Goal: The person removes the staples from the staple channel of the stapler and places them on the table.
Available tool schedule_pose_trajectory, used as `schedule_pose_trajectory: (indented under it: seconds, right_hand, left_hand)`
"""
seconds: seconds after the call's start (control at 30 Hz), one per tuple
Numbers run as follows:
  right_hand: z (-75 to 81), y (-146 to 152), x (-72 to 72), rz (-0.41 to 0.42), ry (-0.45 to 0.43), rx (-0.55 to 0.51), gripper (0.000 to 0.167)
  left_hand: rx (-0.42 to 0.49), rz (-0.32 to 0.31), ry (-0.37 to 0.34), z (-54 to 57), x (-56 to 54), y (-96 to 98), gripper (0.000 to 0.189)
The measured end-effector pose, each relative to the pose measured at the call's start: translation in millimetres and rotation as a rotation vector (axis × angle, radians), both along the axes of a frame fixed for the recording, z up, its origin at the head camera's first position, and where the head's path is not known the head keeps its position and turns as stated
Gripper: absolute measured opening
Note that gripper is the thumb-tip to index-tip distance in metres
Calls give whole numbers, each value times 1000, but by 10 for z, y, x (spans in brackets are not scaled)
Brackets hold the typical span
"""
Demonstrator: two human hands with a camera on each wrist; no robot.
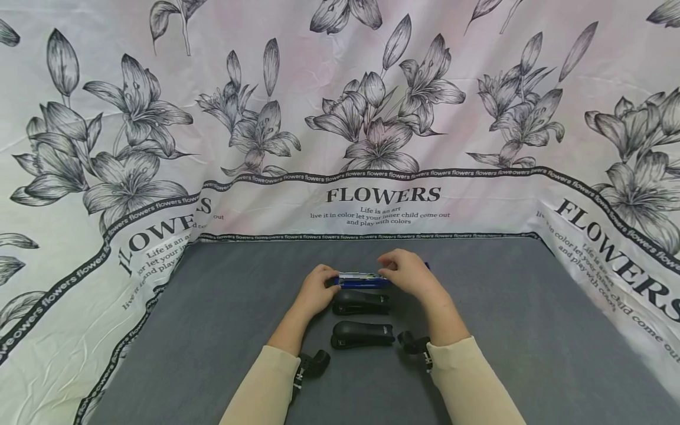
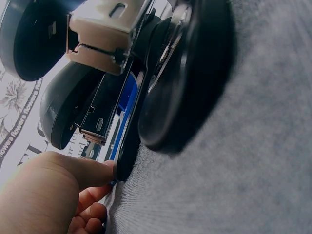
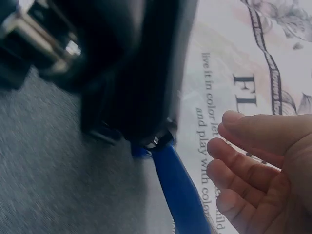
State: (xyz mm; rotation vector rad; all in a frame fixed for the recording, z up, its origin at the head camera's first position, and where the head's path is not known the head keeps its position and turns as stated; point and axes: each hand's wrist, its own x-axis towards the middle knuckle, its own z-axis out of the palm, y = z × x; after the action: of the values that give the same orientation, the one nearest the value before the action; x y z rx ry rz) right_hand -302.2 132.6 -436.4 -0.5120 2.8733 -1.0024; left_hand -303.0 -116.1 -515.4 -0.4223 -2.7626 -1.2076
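A blue stapler [image 1: 365, 283] with a silver strip along its top lies across the grey table. My left hand [image 1: 317, 290] pinches its left end between thumb and fingers; in the left wrist view, a black stapler partly hides that grip. Over the blue stapler's right end is my right hand [image 1: 411, 274]. In the right wrist view, its fingers bend loosely and nothing shows between them. A long blue part [image 3: 180, 195] sticks out beside that hand. Two black staplers lie nearer me, one [image 1: 361, 302] just in front of the blue one, another [image 1: 362, 334] closer.
The grey tabletop [image 1: 223, 307] extends to both sides. Behind and beside it hangs a white cloth [image 1: 255, 218] printed with flowers and lettering. Black wrist cameras [image 1: 316, 363] are worn on both wrists, close to the nearest black stapler.
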Motion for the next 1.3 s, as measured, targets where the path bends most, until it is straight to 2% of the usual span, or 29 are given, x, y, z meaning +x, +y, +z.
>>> schedule_pose_trajectory:
  seconds: [0.37,0.57,0.73,1.0,1.3]
  right_hand:
    - [-128,-186,-74,48,-31,113,20]
    - [-129,-246,-90,32,-65,194,20]
    - [-101,-290,-84,27,-56,225,18]
    - [-140,-355,-65,-18,-8,218,15]
    - [-165,-347,-63,-73,-19,151,16]
  left_hand:
    - [0,3,-4,26,7,19,32]
    - [6,-1,-7,34,16,23,32]
    - [9,-8,12,33,11,15,32]
    - [9,5,2,21,9,7,31]
    - [2,-5,-1,-2,-6,-4,33]
